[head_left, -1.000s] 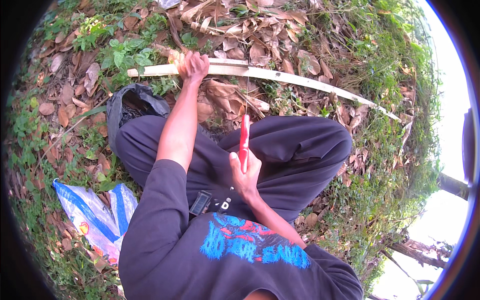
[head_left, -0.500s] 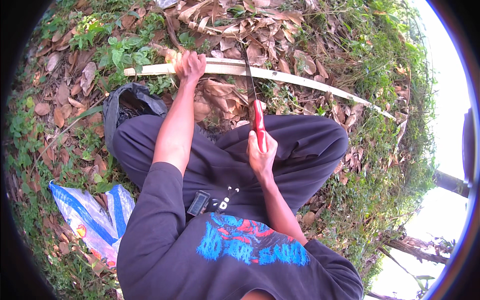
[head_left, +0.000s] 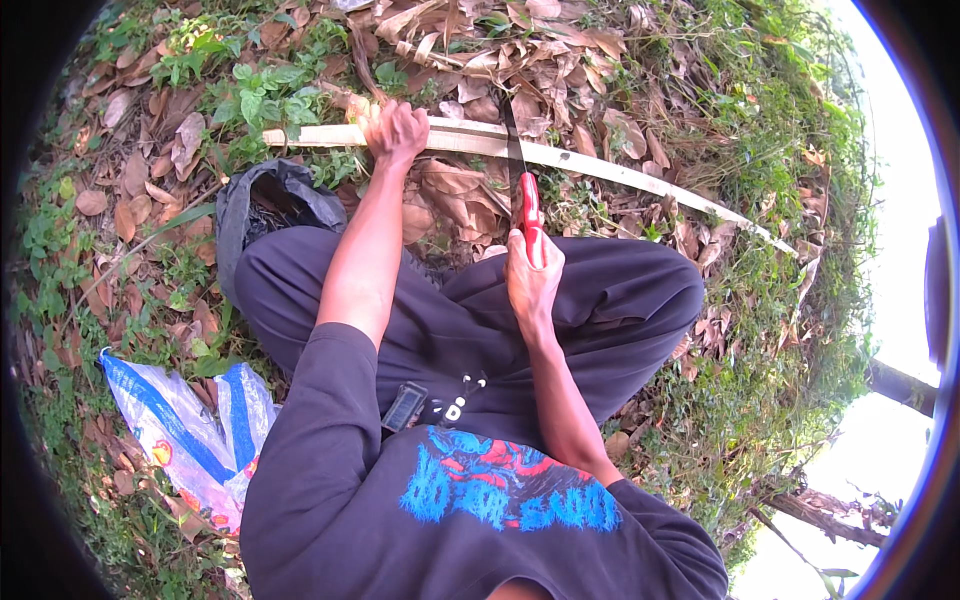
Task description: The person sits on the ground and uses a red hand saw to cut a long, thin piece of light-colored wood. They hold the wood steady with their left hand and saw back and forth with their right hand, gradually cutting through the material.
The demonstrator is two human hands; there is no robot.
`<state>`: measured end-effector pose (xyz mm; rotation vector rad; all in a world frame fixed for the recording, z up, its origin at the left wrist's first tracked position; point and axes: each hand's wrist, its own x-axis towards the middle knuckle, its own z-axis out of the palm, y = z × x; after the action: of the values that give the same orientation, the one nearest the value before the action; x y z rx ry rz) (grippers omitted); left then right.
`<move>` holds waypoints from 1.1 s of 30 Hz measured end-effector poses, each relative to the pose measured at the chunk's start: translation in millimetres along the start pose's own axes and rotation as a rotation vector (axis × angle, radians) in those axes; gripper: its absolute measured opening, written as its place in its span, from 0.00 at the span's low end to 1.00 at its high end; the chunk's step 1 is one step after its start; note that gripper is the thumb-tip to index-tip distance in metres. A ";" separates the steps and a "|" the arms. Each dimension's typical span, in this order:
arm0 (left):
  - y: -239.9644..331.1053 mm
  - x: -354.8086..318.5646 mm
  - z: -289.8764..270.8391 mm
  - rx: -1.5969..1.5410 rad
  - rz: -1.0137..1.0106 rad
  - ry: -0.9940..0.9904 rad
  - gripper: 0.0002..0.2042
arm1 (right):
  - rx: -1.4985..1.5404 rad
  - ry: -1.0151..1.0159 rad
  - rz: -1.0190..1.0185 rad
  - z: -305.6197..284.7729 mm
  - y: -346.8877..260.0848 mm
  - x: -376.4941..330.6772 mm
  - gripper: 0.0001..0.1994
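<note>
A long pale wooden strip [head_left: 620, 170] lies across the leaves in front of me, seeming to curve toward the right. Near its left end, my left hand [head_left: 396, 132] is closed around it, pressing it down. My right hand [head_left: 534, 275] grips the red handle of a hand saw [head_left: 531, 205], its fingers wrapped around the lower part. The saw's dark, narrow blade points away from me and crosses the strip to the right of my left hand. Whether the blade has cut into the wood is too small to tell.
Dry leaves [head_left: 450, 195] and green weeds surround my crossed legs. A dark plastic bag [head_left: 268, 195] sits open by my left knee. A clear bag with blue stripes [head_left: 180, 420] lies at the lower left. A small dark device [head_left: 405, 407] rests at my lap.
The saw and my right hand have moved away from me, pushing the handle closer to the strip. My left hand keeps its hold; the whole view has shifted slightly.
</note>
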<state>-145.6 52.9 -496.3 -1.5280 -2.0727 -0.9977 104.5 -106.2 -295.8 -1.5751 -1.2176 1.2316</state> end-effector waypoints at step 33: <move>1.5 8.7 -11.4 0.094 -0.210 -0.348 0.13 | -0.056 -0.012 -0.069 -2.8 -19.2 -81.6 0.15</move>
<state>-148.3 50.7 -482.4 -1.5489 -2.5248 -0.7286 97.2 -180.9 -258.4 -1.5544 -1.3136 1.1735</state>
